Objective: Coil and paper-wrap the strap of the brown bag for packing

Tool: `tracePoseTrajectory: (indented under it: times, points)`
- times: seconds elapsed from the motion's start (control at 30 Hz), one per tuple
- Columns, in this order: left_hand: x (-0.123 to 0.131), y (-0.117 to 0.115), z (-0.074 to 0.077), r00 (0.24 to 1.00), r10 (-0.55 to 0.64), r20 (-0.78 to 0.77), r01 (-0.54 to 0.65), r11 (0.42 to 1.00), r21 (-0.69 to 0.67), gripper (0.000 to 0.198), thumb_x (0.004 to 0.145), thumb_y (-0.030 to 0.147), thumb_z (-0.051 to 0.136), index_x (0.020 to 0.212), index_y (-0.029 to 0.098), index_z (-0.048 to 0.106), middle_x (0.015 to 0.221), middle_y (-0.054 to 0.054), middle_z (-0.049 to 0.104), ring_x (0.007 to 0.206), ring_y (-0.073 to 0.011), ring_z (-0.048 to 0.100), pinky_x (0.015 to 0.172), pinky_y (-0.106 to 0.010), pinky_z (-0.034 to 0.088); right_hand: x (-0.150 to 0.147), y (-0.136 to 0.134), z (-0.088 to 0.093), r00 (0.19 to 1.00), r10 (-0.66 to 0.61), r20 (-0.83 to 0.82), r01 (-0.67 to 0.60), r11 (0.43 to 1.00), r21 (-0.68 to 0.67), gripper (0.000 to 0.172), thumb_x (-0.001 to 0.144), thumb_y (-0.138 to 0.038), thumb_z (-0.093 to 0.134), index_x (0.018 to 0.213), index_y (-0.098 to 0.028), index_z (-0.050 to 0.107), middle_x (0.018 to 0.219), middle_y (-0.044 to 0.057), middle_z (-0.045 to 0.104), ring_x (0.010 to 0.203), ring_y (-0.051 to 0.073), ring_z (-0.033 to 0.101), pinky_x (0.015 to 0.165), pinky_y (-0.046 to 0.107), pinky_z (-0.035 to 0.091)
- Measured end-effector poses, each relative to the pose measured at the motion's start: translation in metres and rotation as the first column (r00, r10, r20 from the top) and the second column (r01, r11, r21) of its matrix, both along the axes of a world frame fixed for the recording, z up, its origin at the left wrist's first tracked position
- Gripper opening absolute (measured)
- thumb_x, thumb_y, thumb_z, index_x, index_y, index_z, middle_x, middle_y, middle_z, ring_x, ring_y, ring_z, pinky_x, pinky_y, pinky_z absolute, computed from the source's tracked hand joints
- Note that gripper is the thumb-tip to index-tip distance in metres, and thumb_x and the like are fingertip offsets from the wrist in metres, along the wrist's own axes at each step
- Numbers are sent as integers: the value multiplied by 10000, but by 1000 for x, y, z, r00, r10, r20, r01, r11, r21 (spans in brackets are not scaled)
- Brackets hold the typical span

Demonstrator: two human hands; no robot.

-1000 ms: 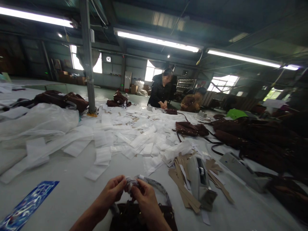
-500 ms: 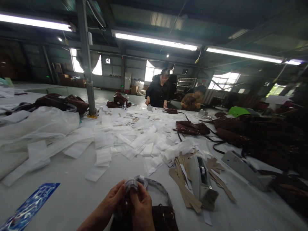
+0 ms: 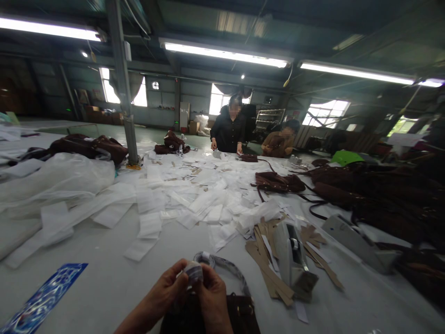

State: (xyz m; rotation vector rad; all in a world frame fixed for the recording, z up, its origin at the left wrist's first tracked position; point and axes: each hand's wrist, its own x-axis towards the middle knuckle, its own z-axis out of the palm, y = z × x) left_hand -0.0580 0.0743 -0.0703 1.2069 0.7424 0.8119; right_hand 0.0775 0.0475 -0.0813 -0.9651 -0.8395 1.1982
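A dark brown handbag [image 3: 243,311] lies at the table's front edge, just below my hands. Its far handle [image 3: 231,266], wrapped in clear plastic film, arches up behind them to the right. My left hand [image 3: 171,284] pinches a shiny plastic-wrapped part of the near bag handle [image 3: 193,272] from the left. On the other side of that part, the fingers of my right hand [image 3: 211,290] are closed, with thumb and fingertips against the film. The lower end of this handle is hidden behind my hands.
Right of the bag stands a grey tape dispenser [image 3: 294,260] among brown card strips [image 3: 267,264]; another dispenser [image 3: 358,241] is farther right. White sheets [image 3: 194,204] litter the middle. A blue packet [image 3: 45,297] lies left. Brown bags [image 3: 375,195] pile right. Two people [image 3: 227,130] work opposite.
My hands have shifted slightly right and turned the wrapped handle part between the fingertips. My right hand's grip has moved to its right side. The bag stays in place.
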Motion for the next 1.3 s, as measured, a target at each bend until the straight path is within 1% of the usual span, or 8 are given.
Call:
tracePoseTrajectory:
  times: [0.17, 0.4, 0.63, 0.7, 0.8, 0.93, 1.1, 1.3]
  points:
    - [-2, 5, -4, 987, -114, -110, 116, 993, 4, 490, 809, 636, 506, 989, 182, 533, 513, 72, 489, 395, -60, 427, 385, -147, 257, 1, -7, 8, 1000, 18, -22, -20, 996, -87, 379, 598, -432, 824, 853, -168, 729, 745, 40, 704, 725, 215, 647, 570, 259, 505]
    - [-3, 7, 5, 951, -272, -149, 265, 962, -64, 447, 836, 608, 489, 972, 186, 546, 533, 66, 492, 364, -57, 414, 359, -148, 311, -10, -15, -13, 968, 44, -245, -77, 989, -125, 455, 607, -493, 806, 883, -146, 705, 578, 23, 671, 447, 172, 584, 438, 283, 481]
    - [-5, 4, -7, 995, -91, -43, 89, 995, -47, 413, 836, 577, 524, 869, 166, 542, 509, 45, 522, 357, -64, 433, 352, -152, 314, -16, -19, -3, 951, 158, -266, -182, 981, -68, 356, 739, -449, 712, 902, -134, 682, 540, 14, 635, 453, 168, 587, 461, 282, 470]
    - [-10, 6, -8, 996, -79, -39, 78, 996, -41, 415, 840, 567, 526, 885, 155, 551, 499, 44, 526, 356, -61, 431, 354, -148, 305, -9, -19, 2, 961, 216, -175, -231, 970, -72, 435, 711, -420, 734, 1036, -141, 658, 695, 34, 679, 553, 167, 615, 522, 283, 489]
    - [-17, 11, -3, 981, -183, -69, 179, 982, -54, 431, 841, 562, 531, 909, 138, 576, 500, 35, 541, 357, -56, 437, 349, -136, 288, 9, -18, 14, 954, 226, 195, -211, 973, -96, 687, 621, -273, 786, 1260, -209, 542, 948, 45, 682, 673, 165, 622, 595, 281, 499]
    - [-20, 16, 13, 907, -394, -152, 386, 919, -77, 454, 835, 553, 546, 981, 130, 625, 524, 19, 568, 368, -58, 460, 367, -139, 331, 31, -16, 38, 746, 236, 622, -280, 960, -29, 533, 626, -156, 766, 1138, -247, 648, 1059, 27, 671, 938, 204, 611, 859, 312, 455]
    - [-19, 26, 18, 807, -556, -198, 547, 831, -102, 430, 833, 538, 556, 857, 127, 679, 477, 28, 522, 343, -49, 397, 348, -145, 298, 38, -22, 51, 643, 291, 709, -363, 930, -52, 392, 666, -246, 767, 1052, -234, 697, 900, 14, 692, 850, 207, 614, 756, 286, 450]
    - [-11, 29, 20, 785, -579, -221, 562, 815, -138, 459, 828, 583, 524, 862, 143, 653, 484, 27, 542, 347, -73, 442, 362, -163, 306, 35, -28, 47, 740, 233, 631, -247, 967, -67, 200, 765, -229, 649, 953, -181, 696, 849, 12, 686, 813, 191, 616, 725, 257, 452]
